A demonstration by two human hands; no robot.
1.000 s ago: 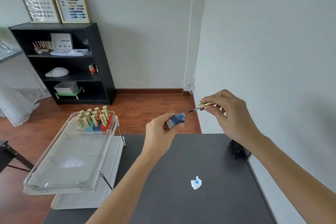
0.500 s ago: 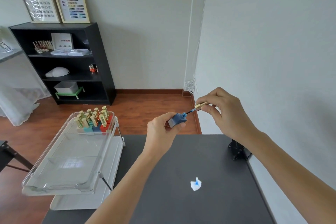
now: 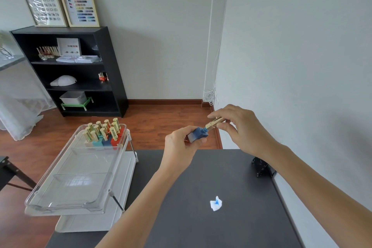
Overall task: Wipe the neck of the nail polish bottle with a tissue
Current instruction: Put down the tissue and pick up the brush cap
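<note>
My left hand [image 3: 179, 147] grips a square blue nail polish bottle [image 3: 196, 135], tilted with its neck pointing up and right, held above the far edge of the black table [image 3: 181, 217]. My right hand [image 3: 239, 127] pinches the gold cap [image 3: 214, 123], which sits against the bottle's neck; the brush is hidden inside. A small crumpled white tissue [image 3: 215, 204] with a blue stain lies on the table, well below both hands and apart from them.
A clear tiered tray [image 3: 66, 191] stands at the table's left, with several gold-capped polish bottles [image 3: 103, 133] at its far end. A black clamp [image 3: 261, 168] sits at the table's right edge against the white wall. A black shelf [image 3: 80, 72] stands across the wooden floor.
My right hand has brought the cap and brush down to the bottle: the brush, outside a second ago, has gone into the neck and the cap now meets it.
</note>
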